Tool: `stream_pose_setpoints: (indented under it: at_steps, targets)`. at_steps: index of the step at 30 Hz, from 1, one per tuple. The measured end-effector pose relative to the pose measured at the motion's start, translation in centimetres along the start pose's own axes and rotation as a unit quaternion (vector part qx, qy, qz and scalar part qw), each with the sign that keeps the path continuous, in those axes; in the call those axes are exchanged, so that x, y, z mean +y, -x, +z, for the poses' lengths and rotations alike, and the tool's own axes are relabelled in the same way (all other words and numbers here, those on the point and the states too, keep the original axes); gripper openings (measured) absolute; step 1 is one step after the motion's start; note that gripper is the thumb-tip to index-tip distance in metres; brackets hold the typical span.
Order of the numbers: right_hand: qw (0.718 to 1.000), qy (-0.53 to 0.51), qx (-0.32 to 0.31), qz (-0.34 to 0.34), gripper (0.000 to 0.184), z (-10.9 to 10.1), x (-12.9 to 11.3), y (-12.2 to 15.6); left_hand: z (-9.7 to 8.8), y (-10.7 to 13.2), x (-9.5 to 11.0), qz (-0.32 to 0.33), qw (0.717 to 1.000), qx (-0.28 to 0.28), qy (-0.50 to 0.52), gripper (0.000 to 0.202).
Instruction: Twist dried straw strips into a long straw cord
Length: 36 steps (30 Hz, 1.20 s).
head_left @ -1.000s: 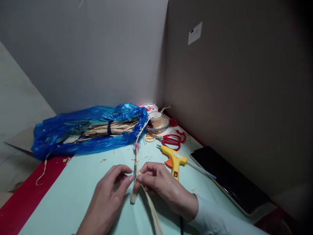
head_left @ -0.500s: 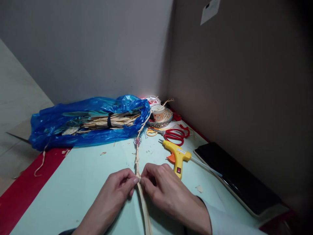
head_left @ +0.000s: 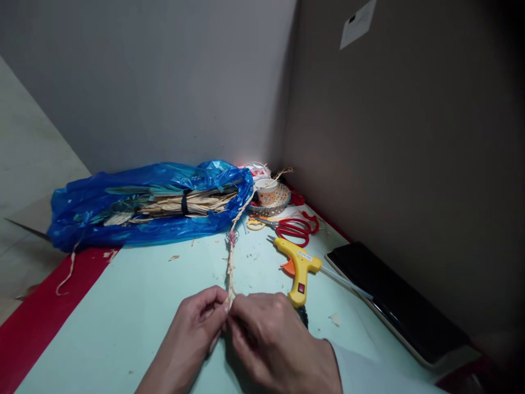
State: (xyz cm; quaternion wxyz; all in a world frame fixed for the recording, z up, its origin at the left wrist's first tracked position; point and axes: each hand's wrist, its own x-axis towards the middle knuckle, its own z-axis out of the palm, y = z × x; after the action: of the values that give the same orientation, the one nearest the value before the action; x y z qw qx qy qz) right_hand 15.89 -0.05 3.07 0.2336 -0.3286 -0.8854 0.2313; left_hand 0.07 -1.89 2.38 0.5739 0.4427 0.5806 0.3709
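A pale twisted cord of dried plant fibre (head_left: 231, 269) runs away from me down the middle of the table. Its far part passes a small clip-like piece with a pink centre (head_left: 232, 237) and reaches toward the cup. At the near end my left hand (head_left: 197, 323) pinches the cord between thumb and fingers. Right beside it, fingertips almost touching, my right hand (head_left: 274, 334) is closed on the same cord. The fibre under and behind my fingers is hidden.
A blue plastic bag (head_left: 94, 202) holds a tied bundle of dried leaves (head_left: 205, 201). To the right lie red-handled scissors (head_left: 293, 230), a yellow glue gun (head_left: 302, 268) and a black flat case (head_left: 394, 301). A paper cup (head_left: 266, 192) stands in a woven tray (head_left: 281, 200).
My right hand has rolled over, knuckles up, and drawn in against the left. The loose fibre length that hung toward me is now out of sight beneath my hands.
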Motion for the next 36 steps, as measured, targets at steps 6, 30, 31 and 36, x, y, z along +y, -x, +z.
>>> stream_pose_setpoints:
  at_steps: [6, 30, 31, 36]
  targets:
    - [0.983, 0.124, -0.072, -0.11, 0.015, 0.1, 0.3, -0.1, -0.1, 0.2, 0.0, -0.024, 0.999, -0.001, 0.037, 0.025]
    - [0.939, -0.281, -0.005, 0.199, 0.009, -0.4, 1.8, -1.7, -0.2, 1.5, 0.8, 0.064, 0.959, 0.068, -0.266, 0.035]
    - [0.946, -0.258, 0.0, 0.198, 0.01, -0.4, 1.6, -1.7, -0.1, 1.6, 0.7, 0.087, 0.95, 0.083, -0.288, 0.035]
    - [0.946, -0.253, 0.035, 0.199, 0.009, -0.4, 1.1, -1.7, 0.4, 1.6, -1.4, 0.347, 0.786, 0.125, -0.496, 0.028]
